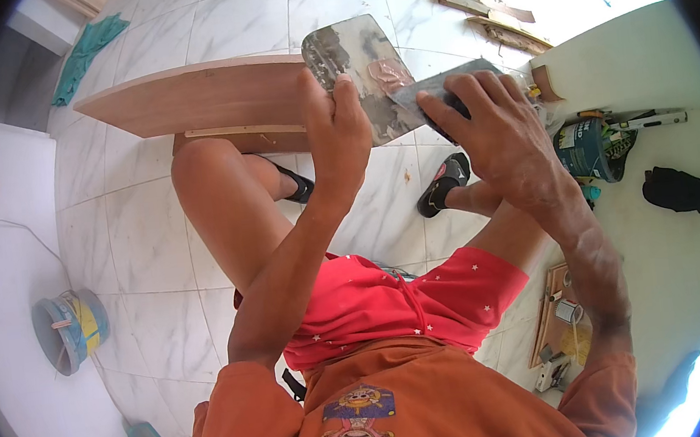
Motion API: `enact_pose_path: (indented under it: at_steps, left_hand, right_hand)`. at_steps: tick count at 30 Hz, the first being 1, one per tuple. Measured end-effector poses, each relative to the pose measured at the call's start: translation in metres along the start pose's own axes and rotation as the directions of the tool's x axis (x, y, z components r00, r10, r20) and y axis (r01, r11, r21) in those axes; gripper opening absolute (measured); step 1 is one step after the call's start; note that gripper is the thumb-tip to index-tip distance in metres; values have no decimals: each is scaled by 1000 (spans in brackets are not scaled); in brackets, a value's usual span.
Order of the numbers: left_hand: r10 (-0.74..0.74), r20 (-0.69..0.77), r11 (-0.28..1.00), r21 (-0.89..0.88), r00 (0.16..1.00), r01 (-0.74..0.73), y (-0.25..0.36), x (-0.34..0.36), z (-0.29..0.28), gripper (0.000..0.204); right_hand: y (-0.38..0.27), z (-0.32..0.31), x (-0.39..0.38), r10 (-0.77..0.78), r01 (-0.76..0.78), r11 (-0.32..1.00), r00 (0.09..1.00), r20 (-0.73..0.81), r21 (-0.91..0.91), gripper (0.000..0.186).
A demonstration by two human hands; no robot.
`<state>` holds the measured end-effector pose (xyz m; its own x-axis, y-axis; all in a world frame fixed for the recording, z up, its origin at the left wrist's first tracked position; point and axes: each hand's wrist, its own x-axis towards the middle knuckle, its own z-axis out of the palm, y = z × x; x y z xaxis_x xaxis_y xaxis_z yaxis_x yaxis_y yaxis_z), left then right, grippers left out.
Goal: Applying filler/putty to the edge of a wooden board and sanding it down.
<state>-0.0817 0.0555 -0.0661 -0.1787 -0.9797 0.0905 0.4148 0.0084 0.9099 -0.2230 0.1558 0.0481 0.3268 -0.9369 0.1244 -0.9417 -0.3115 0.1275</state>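
My left hand [336, 130] grips a steel trowel [340, 40], a flat rectangular plate with rounded corners and worn, stained patches; its handle is hidden behind my fingers. A smear of pinkish-brown filler paste [387, 73] lies on the plate's right part. My right hand [507, 129] is closed around a dark grey flat scraper [426, 91], whose edge meets the trowel beside the paste. Just beyond my left knee, a curved reddish-brown wooden board [201, 98] stands on edge, its right end reaching behind the trowel and my left hand.
Marble-patterned tiles [236, 26] cover the floor. Scrap wood [482, 13] lies at the far right. A dark bucket of tools [586, 151] stands by the right wall, and a grey bucket [59, 334] sits at left. A green cloth [90, 56] lies far left.
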Motion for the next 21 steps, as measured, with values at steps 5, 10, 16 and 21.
enact_pose_path:
  at_steps: [5, 10, 16, 21]
  left_hand:
    - [-46, 20, 998, -31, 999, 46, 2, -2, 2, 21]
    - [-11, 29, 1000, -18, 1000, 12, -1, -1, -1, 23]
    - [-98, 44, 995, -9, 994, 98, 2, -1, -3, 25]
    - [-221, 118, 949, -203, 968, 242, 3, 4, -8, 31]
  right_hand:
    - [-1, -5, 6, -15, 15, 1000, 999, -37, -11, 86]
    - [0, -15, 8, -47, 47, 997, 999, -6, -55, 79]
    - [8, -9, 10, -106, 105, 988, 994, 3, -116, 87]
    - [18, 3, 14, -58, 59, 998, 993, -106, 6, 49]
